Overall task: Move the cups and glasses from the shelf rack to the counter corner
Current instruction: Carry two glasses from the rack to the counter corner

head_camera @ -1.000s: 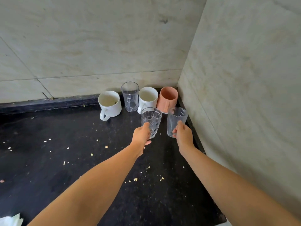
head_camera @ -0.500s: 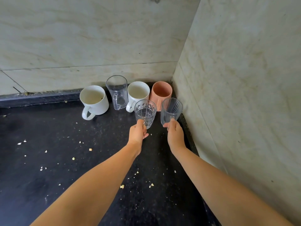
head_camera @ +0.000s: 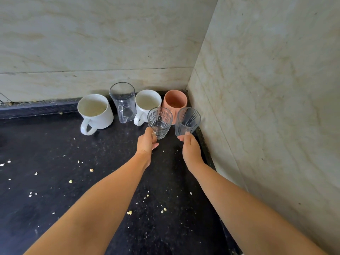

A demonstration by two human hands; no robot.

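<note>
Marble walls corner the black counter (head_camera: 55, 162), where left hand (head_camera: 146, 144) and right hand (head_camera: 190, 150) each pinch a glass low by its base, likely to set it down before the mugs (head_camera: 95, 111).

Pale marble walls (head_camera: 266, 89) meet in corner — black crumb-strewn counter (head_camera: 55, 162).

- Both bare forearms extended forward, converging slightly toward the hands.
- Left hand (head_camera: 147, 144): fingers curled closed, gripping from below, back of hand facing up.
- Right hand (head_camera: 190, 149): likewise closed in a grip, fingertips (head_camera: 181, 138) pinching forward.
</note>
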